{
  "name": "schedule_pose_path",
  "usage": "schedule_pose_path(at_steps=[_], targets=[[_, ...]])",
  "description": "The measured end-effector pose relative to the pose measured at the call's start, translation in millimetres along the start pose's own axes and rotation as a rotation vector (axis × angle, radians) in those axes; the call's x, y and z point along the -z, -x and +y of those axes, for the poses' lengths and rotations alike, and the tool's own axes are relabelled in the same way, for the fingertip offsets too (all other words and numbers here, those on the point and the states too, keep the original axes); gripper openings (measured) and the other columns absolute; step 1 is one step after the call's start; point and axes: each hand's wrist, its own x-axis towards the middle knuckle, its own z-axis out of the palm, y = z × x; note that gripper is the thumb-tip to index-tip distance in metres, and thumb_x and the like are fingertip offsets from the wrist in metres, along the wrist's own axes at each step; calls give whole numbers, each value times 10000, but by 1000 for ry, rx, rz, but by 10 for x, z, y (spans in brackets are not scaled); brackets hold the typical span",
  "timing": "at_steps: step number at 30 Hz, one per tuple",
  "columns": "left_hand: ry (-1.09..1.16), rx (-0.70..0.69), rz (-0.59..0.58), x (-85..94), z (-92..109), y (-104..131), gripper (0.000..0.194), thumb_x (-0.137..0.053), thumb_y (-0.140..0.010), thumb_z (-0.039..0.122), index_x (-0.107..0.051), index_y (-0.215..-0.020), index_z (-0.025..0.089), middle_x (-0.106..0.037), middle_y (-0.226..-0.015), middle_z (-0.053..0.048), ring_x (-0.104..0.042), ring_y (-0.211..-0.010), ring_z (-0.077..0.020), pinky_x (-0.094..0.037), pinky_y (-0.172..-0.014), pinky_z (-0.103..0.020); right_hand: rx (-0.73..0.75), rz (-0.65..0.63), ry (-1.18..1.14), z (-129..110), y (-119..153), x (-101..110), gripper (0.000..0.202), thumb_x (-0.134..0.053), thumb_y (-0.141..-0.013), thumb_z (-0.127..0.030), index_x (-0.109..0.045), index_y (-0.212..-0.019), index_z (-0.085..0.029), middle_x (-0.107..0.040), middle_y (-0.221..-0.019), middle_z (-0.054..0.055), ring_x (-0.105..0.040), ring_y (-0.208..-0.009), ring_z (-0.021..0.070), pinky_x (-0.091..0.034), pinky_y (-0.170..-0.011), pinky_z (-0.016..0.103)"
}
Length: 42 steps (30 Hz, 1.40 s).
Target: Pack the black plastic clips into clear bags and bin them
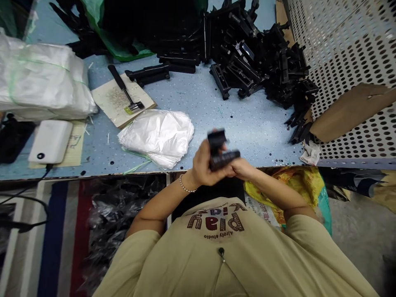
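Note:
In front of my body, at the table's front edge, I hold a black plastic part (225,160), blurred by motion. My left hand (204,165), with a beaded bracelet at the wrist, is closed around it from the left. From the lower right my right hand (241,168) grips the same part; most of its fingers are hidden behind it. A stack of white plastic bags (157,136) lies just left of my hands. Beyond it, a small hammer (125,90) with a black handle rests on a wooden board (107,99).
Black plastic parts are heaped (247,57) at the back right, with several lined up by a green bag (95,16). A wrapped white bundle (46,78) and a white power bank (51,141) sit at left. A perforated metal panel (349,45) bounds the right side.

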Motion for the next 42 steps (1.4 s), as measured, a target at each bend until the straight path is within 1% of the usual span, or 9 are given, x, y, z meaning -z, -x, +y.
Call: schedule_pose_path(at_steps=[7,11,14,17,20,26,32,36,42], targets=[[378,228,-39,-122,59,-195,376,-788,-868,532,-640,-965,200,-628,-861,-2,-554,-594,-78,-487,-563,-239,554,90,721,-34,-51,224,515,-348,-1082,-634,-579,-840,-242,-543,-762,49,-499,-726,224,-446,-677,364],[259,168,93,-68,-75,-163,422,-828,-841,526,-628,-1063,228,-601,-803,28,-596,-621,-93,-517,-602,-235,227,57,354,-30,-6,91,528,-296,-1115,-590,-526,-802,-233,-540,-719,9,-507,-659,172,-443,-638,311],[228,200,176,-4,-378,-181,605,-890,-777,503,-563,-1229,271,-662,-959,7,-696,-744,-132,-588,-715,-272,27,-5,276,-43,-207,275,619,-274,-1090,-689,-566,-815,-218,-595,-748,12,-551,-669,160,-473,-669,296],[180,346,208,3,-770,-213,607,-784,-864,545,-518,-1320,247,-711,-1144,-78,-751,-1001,-230,-615,-917,-398,-3,315,606,-4,-789,710,660,-207,-1095,-682,-647,-988,-201,-674,-949,87,-642,-859,222,-515,-803,351],[-126,305,207,-9,-1072,-215,524,-722,-915,468,-569,-1339,202,-656,-1386,-174,-604,-1376,-325,-438,-1213,-528,-126,608,947,72,-1578,1136,582,-300,-1101,-623,-625,-1250,-163,-654,-1259,201,-652,-1148,345,-532,-922,442],[-530,54,125,163,-1129,-200,537,-647,-951,371,-570,-1438,157,-398,-1667,-239,-209,-1641,-397,-122,-1345,-626,-396,642,1023,163,-2423,1459,503,-526,-1035,-366,-522,-1412,-32,-598,-1388,322,-673,-1194,438,-540,-985,531],[-11,124,201,111,-822,-553,712,-728,-902,595,-462,-1477,271,-469,-1601,-163,-478,-1508,-306,-409,-1250,-485,-30,605,851,205,-1509,878,491,-435,-1076,-518,-543,-1395,-161,-658,-1244,193,-664,-1129,339,-575,-905,440],[343,246,186,-25,-474,-698,631,-803,-816,659,-558,-1243,262,-667,-1213,-68,-710,-929,-164,-606,-795,-278,331,396,878,131,-631,452,682,-354,-1051,-725,-527,-1441,-193,-661,-1128,138,-676,-931,268,-580,-739,374],[519,482,-183,-100,-50,-244,583,-888,-732,621,-616,-1041,208,-669,-946,-2,-568,-557,-73,-491,-480,-220,596,548,1057,-105,-491,900,670,-239,-1062,-741,-634,-1103,-201,-655,-961,115,-606,-866,255,-498,-716,385]])
